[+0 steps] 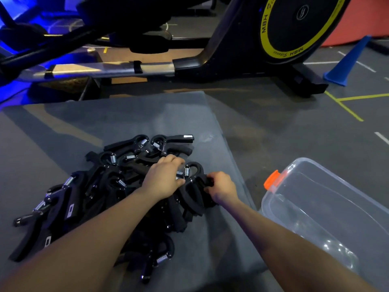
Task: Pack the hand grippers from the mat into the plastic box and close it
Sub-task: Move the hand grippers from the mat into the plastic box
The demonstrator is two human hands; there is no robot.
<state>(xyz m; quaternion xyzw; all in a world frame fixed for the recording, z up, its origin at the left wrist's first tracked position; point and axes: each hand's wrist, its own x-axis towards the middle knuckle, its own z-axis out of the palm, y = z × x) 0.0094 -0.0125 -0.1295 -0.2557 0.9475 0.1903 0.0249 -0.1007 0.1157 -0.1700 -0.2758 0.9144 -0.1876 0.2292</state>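
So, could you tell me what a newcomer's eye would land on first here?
Probably the tangled heap of black hand grippers on the grey mat, with the left hand and right hand each gripping one. Next, the clear plastic box lying open and empty to the right.

Hand grippers [109, 186] heaped on mat [63, 123], plastic box [328, 207] to right.

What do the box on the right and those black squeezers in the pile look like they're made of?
Plastic box: clear, glossy plastic; the floor shows through it, and it has an orange clip.
Hand grippers: matte black handles, probably plastic or foam, with shiny coiled springs that look like metal.
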